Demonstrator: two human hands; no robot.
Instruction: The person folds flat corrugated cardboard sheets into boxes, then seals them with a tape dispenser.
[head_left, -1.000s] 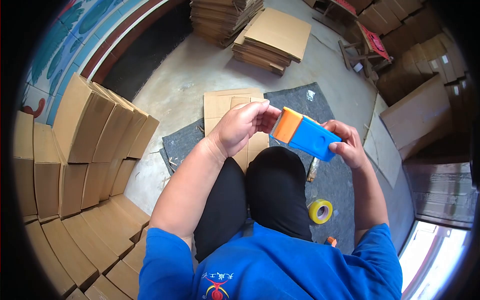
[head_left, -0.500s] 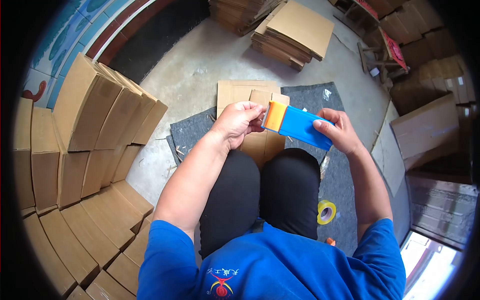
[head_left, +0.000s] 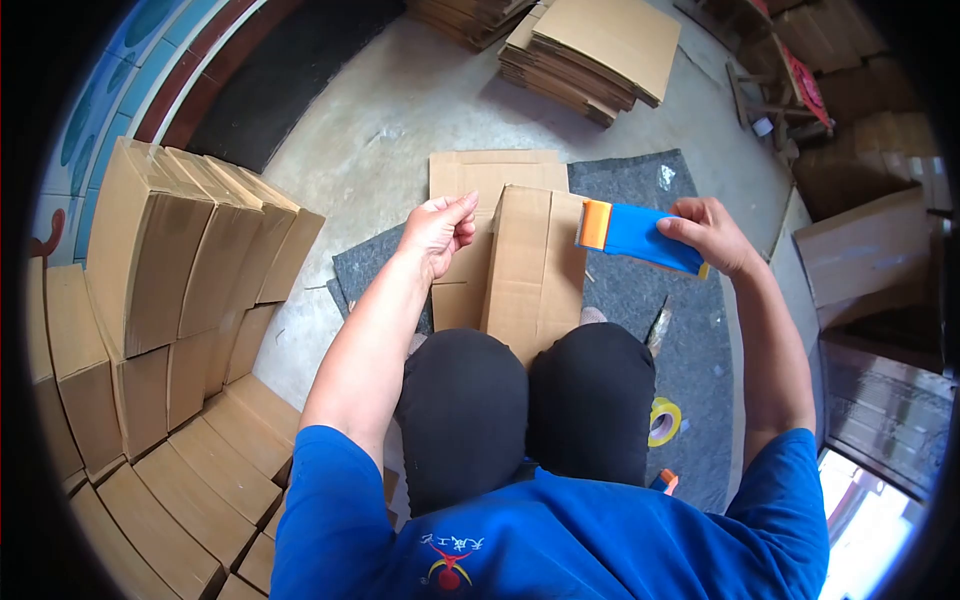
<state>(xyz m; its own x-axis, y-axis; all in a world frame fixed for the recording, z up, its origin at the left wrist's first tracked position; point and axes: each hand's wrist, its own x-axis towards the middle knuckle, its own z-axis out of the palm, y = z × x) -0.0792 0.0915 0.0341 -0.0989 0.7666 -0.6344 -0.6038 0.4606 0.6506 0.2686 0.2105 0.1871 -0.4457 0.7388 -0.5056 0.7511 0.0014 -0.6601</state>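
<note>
My right hand (head_left: 706,238) grips the blue body of a tape dispenser (head_left: 640,236) with an orange head, held to the right above a cardboard box (head_left: 535,265). The dispenser's toothed end points left, toward my left hand (head_left: 440,235). That hand is closed in a pinch, thumb against the fingers, left of the box's far end. Anything between its fingertips is too thin or clear to make out. The long brown box stands in front of my knees, over a flat cardboard piece (head_left: 465,170).
A yellow tape roll (head_left: 664,421) and a small orange and blue object (head_left: 664,482) lie on the grey mat (head_left: 690,350) at right. Boxes (head_left: 150,250) are stacked at left. Flattened cardboard (head_left: 605,50) is piled ahead, and a wooden stool (head_left: 785,90) stands far right.
My hands have moved apart, the left one leftward and the dispenser rightward. The dispenser's head has come away from my left fingers. More of the box shows between them.
</note>
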